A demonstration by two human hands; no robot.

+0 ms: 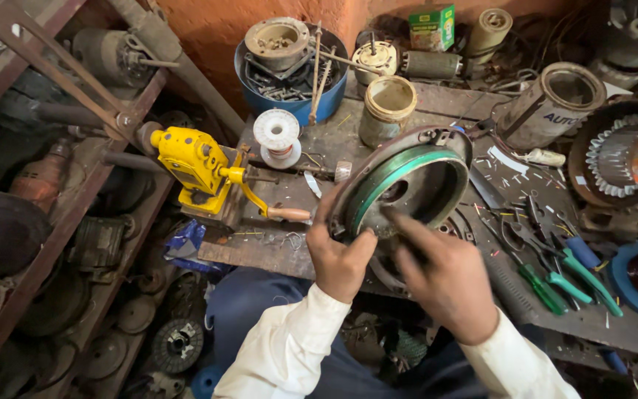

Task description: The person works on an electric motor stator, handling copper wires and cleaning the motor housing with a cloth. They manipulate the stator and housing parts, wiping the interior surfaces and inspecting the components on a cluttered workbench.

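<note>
At the far left, dusty shelves (pixel 60 222) hold old motor parts and round metal covers. Just right of them, a yellow hand-cranked winder (pixel 199 168) with a wooden handle sits at the left edge of the bench (pixel 297 140). Behind it stands a white spool (pixel 276 135), and further back a blue tub (pixel 319 103) filled with metal scraps and rods. A grimy jar (pixel 387 109) stands near the tub, on its right.

In the middle, the left hand (pixel 339 258) is closed on the lower left rim of a round metal motor cover (pixel 407 185), thumb over the edge, holding it tilted up on its edge above the near side of the bench. The cover has a green ring around its inner face. The right hand (pixel 444 277) is not gripping: its fingers (pixel 407 225) are stretched out and the fingertips touch the inner face of the cover near the centre. Both arms wear white sleeves.

Right of the cover, green-handled pliers (pixel 548 284) and cutters lie on the bench among bits of trimmed wire. Behind them a metal can (pixel 555 103) lies on its side. At the far right sits a motor stator (pixel 624 159) with copper windings.
</note>
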